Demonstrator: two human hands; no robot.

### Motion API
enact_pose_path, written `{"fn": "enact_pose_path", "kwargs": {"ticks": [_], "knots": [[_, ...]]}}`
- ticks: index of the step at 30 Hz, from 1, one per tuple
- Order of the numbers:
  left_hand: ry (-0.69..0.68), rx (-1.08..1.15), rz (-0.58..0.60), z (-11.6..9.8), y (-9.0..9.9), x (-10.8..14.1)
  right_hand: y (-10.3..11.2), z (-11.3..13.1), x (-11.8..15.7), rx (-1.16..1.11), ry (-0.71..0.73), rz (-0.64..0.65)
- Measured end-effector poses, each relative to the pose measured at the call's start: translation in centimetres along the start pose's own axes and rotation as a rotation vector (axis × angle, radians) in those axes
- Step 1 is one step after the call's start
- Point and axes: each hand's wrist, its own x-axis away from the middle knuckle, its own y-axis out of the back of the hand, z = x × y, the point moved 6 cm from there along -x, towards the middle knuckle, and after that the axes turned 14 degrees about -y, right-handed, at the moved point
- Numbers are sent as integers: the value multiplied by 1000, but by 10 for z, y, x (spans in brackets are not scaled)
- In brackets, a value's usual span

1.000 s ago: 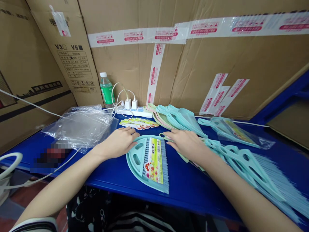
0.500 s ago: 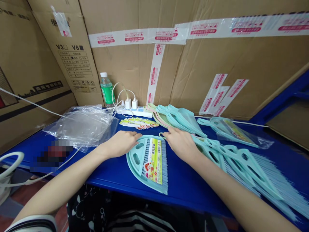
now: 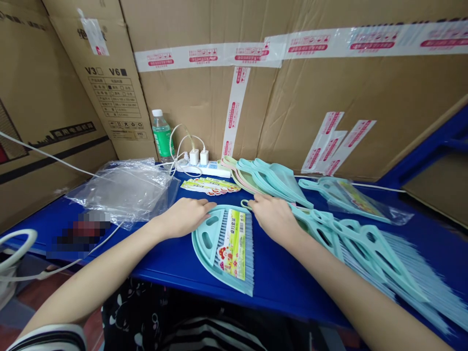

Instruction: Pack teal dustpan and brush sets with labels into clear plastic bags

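Observation:
A light-teal dustpan point(image 3: 203, 261) lies flat on the blue table point(image 3: 161, 261) with a brush point(image 3: 249, 253) nested in it and a printed card point(image 3: 234, 243) over the bristles. My left hand point(image 3: 187, 215) is at the set's upper left edge, its fingers bent and close together; what they grip, if anything, is hidden. At the upper right end my right hand point(image 3: 272, 217) has its fingers curled beside the handle tip, and its grip is hidden too. Several teal brushes point(image 3: 380, 258) lie under and beyond my right forearm.
Several dustpans point(image 3: 281, 180) lie at the back, left of a bagged set point(image 3: 351, 197). Printed cards point(image 3: 210, 185) lie before a power strip point(image 3: 215, 169) and a bottle point(image 3: 163, 136). Clear plastic bags point(image 3: 127, 187) are at left. Cardboard point(image 3: 197, 107) stands behind.
The card and brush have shifted very slightly. Both hands have stayed almost in place.

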Motion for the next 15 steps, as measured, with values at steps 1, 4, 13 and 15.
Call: {"fn": "enact_pose_path", "kwargs": {"ticks": [1,4,13,15], "knots": [[1,-1,-1,0,0,0,-1,0,-1,2,4,-5],[3,-9,1,-1,0,0,-2,0,-2,0,25,-28],[20,-33,32,-2,3,0,-4,1,-3,2,19,-27],[24,-31,51,-3,4,0,-4,0,-3,1,19,-28]]}}
